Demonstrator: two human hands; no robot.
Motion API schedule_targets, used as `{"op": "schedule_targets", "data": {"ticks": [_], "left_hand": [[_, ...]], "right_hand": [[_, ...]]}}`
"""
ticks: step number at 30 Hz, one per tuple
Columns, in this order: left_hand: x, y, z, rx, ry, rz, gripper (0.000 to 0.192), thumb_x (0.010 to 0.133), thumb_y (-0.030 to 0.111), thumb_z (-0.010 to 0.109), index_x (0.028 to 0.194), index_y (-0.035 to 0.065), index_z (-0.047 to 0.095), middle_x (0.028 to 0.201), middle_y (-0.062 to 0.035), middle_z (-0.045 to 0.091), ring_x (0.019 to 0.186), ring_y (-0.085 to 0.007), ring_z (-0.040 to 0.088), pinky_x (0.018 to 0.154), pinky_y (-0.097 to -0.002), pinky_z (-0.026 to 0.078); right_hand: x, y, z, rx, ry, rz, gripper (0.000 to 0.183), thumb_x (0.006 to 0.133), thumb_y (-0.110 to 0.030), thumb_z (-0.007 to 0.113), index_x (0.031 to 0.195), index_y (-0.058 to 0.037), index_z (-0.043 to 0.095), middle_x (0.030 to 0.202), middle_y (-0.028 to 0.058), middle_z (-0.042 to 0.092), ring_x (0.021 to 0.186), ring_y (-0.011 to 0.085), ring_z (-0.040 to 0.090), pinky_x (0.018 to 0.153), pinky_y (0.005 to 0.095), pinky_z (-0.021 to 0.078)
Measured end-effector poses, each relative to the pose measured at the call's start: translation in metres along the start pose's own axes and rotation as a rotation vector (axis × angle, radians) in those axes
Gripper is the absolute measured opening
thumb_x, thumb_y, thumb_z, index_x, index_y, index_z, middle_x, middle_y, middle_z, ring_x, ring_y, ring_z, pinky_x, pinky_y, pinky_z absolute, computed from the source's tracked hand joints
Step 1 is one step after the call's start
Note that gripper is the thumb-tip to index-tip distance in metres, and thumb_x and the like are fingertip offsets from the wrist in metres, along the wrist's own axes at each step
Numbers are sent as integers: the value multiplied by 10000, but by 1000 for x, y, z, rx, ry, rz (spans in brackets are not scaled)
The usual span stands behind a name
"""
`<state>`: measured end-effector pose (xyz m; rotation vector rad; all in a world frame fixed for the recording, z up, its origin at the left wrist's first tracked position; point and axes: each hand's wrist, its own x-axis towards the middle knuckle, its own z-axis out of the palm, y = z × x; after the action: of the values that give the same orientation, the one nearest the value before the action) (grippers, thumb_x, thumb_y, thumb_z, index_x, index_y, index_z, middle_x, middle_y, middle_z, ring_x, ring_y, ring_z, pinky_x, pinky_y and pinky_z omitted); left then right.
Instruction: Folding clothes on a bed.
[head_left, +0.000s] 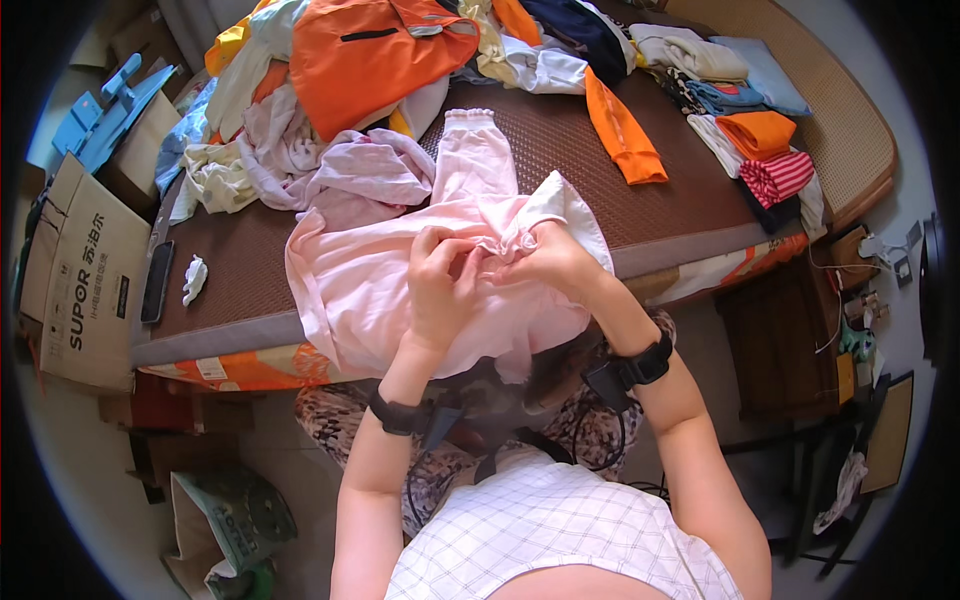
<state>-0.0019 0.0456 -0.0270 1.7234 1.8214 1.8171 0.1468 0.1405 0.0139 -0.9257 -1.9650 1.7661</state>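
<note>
A pale pink garment (360, 277) is spread over the near edge of the bed, part of it hanging down toward my lap. One sleeve or leg with a frilled cuff (474, 154) points away from me. Both hands meet at a gathered part near the garment's middle. My left hand (446, 285) pinches the cloth between thumb and fingers. From the other side, my right hand (551, 259) grips the bunched fabric beside a white turned-out section (574, 214). My fingers hide the exact spot being held.
Heaped clothes, with an orange garment (367, 60) on top, lie at the back. An orange sleeve (626, 135) reaches across the brown mat (555, 127). Folded clothes (757, 135) are stacked at right. A phone (157, 281) and a crumpled white item (195, 280) lie left, near a cardboard box (90, 285).
</note>
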Motion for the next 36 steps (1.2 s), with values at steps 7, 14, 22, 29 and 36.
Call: {"op": "schedule_targets", "data": {"ticks": [7,14,22,29,36], "left_hand": [[3,-1,-3,-208,-72,-39,95,765,-34,708,833,-36,642,868,-107,574,743,-211,595,612,-289,478],[2,-4,-3,-219,-153,-27,85,794,-37,688,867,-36,643,882,-108,585,755,-218,587,631,-296,468],[1,-2,-2,-157,-119,3,77,817,-12,682,879,-36,642,894,-117,589,772,-235,582,619,-306,463],[1,-3,-4,-181,-170,-70,84,805,-7,696,870,-36,652,884,-109,587,752,-215,586,619,-294,465],[1,1,-8,-188,-216,-69,128,760,-41,711,872,-20,654,879,-104,584,757,-213,590,624,-297,478]], "right_hand": [[-1,9,-8,93,-15,-50,277,704,-35,761,949,19,645,879,26,645,790,72,586,678,241,479],[-1,13,-13,144,-72,31,228,759,-64,770,940,4,650,877,20,644,780,63,579,676,233,468],[-3,12,3,244,53,-98,89,793,-47,701,827,-27,621,808,-19,601,734,47,544,653,226,452],[1,21,2,169,78,-90,154,820,-45,702,939,10,622,920,32,643,842,78,602,724,230,500],[1,25,10,290,140,-160,75,835,-30,687,877,7,638,845,20,640,780,62,592,665,220,490]]}}
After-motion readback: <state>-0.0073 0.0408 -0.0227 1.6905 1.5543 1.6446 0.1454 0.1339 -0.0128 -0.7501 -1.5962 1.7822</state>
